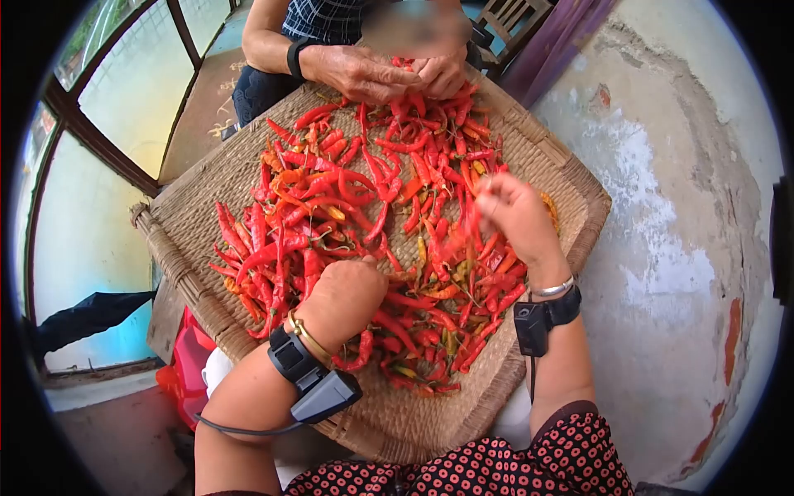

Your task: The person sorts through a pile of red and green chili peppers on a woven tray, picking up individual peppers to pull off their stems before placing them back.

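Red chili peppers [298, 198] lie heaped over a woven tray [430, 426], with some orange and yellowish ones among them. My left hand [343, 302] is curled closed low over the near left part of the heap, its back toward me. Its fingers are mostly hidden, and I cannot tell what is in them. Above the right side of the heap, my right hand [517, 217] is raised with thumb and fingers pinched together. A motion-blurred red chili pepper [463, 234] hangs at those fingertips.
Across the tray, another person's hands [364, 74] work close together over chili peppers at the far edge. A worn plaster wall [653, 240] stands to the right. On the left are a framed window [91, 198] and a red plastic object [192, 364] beside the tray.
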Motion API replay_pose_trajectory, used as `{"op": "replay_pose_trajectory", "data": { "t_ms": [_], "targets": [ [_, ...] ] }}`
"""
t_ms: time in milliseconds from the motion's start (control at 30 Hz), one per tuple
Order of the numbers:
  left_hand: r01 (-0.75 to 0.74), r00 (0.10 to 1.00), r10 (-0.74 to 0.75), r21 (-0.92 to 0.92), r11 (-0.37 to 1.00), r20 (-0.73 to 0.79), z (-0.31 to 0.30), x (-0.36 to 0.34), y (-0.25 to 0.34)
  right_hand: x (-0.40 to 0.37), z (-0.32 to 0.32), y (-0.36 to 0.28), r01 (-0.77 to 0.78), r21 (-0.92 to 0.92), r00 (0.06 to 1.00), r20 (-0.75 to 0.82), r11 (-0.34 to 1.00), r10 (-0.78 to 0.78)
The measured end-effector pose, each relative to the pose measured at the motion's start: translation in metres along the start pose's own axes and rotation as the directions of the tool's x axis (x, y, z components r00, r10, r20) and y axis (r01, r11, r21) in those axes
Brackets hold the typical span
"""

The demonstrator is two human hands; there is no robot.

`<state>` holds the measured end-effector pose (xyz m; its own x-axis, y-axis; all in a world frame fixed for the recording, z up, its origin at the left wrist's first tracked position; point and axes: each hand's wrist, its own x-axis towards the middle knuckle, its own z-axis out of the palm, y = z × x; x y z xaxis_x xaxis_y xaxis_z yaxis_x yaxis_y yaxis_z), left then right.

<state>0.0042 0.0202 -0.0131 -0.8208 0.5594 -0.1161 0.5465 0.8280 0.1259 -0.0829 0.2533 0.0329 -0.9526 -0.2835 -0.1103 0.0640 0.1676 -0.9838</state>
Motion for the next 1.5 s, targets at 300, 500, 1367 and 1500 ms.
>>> {"op": "replay_pose_trajectory", "data": {
  "t_ms": [300, 500, 1367, 1500],
  "targets": [
    [0.008, 0.999, -0.006, -0.049, 0.999, 0.05, -0.003, 0.001, 0.003, -0.007, 0.03, 0.014, 0.05, -0.431, 0.965, 0.252, 0.901, 0.067],
    [0.001, 1.0, -0.003, -0.074, 0.997, -0.024, 0.002, 0.0, 0.0, -0.029, 0.063, 0.028, 0.495, -0.676, 0.782, 0.62, 0.546, 0.059],
    [0.374, 0.724, -0.33, -0.058, 0.926, -0.606, -0.033, 0.015, -0.051, -0.009, 0.039, 0.021, 0.304, -0.624, 0.923, 0.381, 0.72, -0.06],
    [0.471, 0.764, -0.462, -0.101, 0.876, -0.45, -0.017, 0.017, -0.058, -0.008, 0.038, 0.022, 0.271, -0.627, 0.919, 0.394, 0.731, -0.002]
  ]
}}
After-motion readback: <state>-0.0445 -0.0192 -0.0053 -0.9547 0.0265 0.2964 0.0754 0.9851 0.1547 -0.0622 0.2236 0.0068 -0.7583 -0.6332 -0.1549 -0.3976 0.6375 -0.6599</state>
